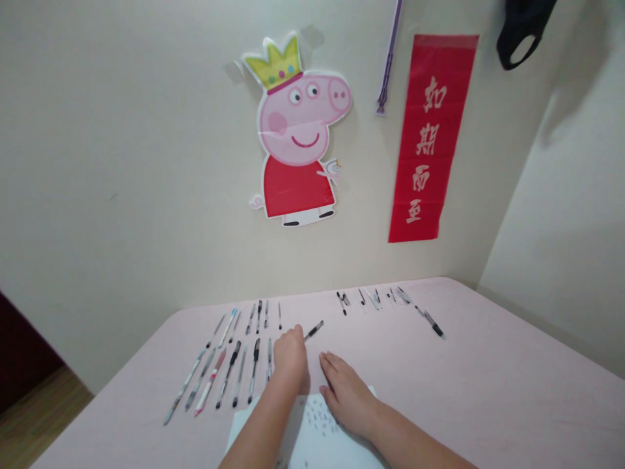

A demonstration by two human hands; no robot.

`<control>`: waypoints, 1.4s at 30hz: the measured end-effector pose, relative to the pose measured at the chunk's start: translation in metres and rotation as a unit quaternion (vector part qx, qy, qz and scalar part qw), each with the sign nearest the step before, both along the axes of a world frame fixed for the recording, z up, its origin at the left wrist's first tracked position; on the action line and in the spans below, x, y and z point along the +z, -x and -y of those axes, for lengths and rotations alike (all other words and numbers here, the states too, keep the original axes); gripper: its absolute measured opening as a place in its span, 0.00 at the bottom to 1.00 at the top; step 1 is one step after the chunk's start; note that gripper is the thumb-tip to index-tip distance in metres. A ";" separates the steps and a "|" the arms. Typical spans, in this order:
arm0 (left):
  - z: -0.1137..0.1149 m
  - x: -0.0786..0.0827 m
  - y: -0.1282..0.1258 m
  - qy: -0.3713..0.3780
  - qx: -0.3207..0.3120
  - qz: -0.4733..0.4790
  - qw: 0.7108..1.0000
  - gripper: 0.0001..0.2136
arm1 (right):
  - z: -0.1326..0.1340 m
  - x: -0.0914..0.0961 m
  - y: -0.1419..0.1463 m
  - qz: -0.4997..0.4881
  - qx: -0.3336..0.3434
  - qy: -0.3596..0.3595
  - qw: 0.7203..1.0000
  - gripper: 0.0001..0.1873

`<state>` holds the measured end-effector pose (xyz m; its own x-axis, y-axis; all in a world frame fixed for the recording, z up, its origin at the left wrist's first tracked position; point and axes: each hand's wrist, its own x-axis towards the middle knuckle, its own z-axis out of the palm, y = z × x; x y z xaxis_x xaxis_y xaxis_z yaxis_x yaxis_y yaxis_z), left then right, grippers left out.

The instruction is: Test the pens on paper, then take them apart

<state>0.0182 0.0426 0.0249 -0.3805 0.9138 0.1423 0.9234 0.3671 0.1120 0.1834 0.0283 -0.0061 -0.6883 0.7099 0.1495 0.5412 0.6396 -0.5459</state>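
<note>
My left hand (pixel 291 355) is closed just above the table, left of centre. A pen with a black cap (pixel 314 330) sticks out from it to the upper right; the rest of the pen is hidden by the fingers. My right hand (pixel 347 394) lies flat with its fingers stretched out, over the upper right part of a white sheet of paper (pixel 317 449). Small dark marks are scattered on that paper. Left of my left hand, several pens lie in two rows, among them a black-capped pen (pixel 254 370) and a pink pen (pixel 211 382).
Several pen caps and small pen parts (pixel 362 296) lie along the table's back edge, with a black-tipped pen (pixel 433 324) to their right. The pink table (pixel 488 378) meets a wall bearing a cartoon pig cutout (pixel 299 185) and a red banner (pixel 430 143).
</note>
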 end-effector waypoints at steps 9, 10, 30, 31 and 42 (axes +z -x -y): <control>0.013 -0.011 -0.021 -0.069 -0.119 0.125 0.983 0.15 | -0.034 -0.018 0.005 -0.349 -0.150 0.144 0.914 0.14; 0.015 -0.014 -0.022 -0.087 -0.147 0.145 0.975 0.15 | -0.036 -0.018 0.004 -0.382 -0.172 0.184 0.889 0.15; 0.032 -0.018 -0.031 -0.101 -0.224 0.151 0.957 0.12 | -0.037 -0.007 0.001 -0.467 -0.198 0.326 0.798 0.23; 0.032 -0.016 -0.032 -0.100 -0.230 0.149 0.957 0.12 | -0.035 -0.007 0.002 -0.459 -0.187 0.329 0.804 0.23; 0.035 -0.009 -0.035 -0.094 -0.225 0.146 0.959 0.10 | -0.029 -0.006 0.006 -0.401 -0.165 0.343 0.833 0.22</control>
<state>0.0535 0.0075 0.0160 -0.0018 0.9633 0.2685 0.9026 -0.1140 0.4151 0.1779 0.0572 -0.0120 -0.3128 0.9484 -0.0523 -0.0883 -0.0839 -0.9926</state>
